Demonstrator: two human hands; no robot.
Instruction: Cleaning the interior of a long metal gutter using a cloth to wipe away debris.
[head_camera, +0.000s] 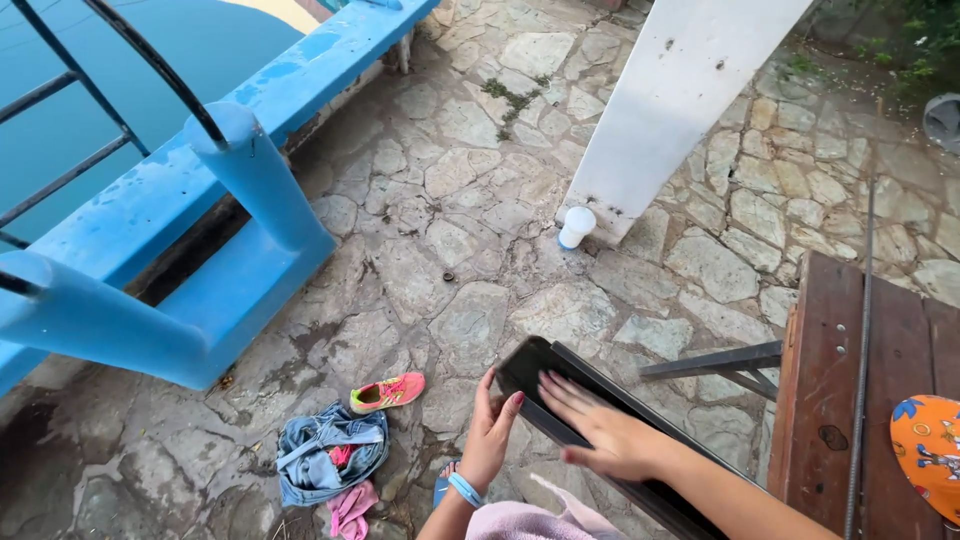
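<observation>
Head view: the left hand (492, 432) is bracing the near edge of a black metal channel (540, 372), fingers open, while the right hand (600, 430) is lying flat and open on top. The channel's long axis is running from frame centre toward lower right, above the stone paving (450, 240).

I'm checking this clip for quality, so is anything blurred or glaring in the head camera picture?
In the head view, the right hand is motion-blurred over the dark metal channel; the left hand, pink shoe and stone paving are sharp. Light is soft, no hard shadows or glare; the edges bend slightly.
</observation>
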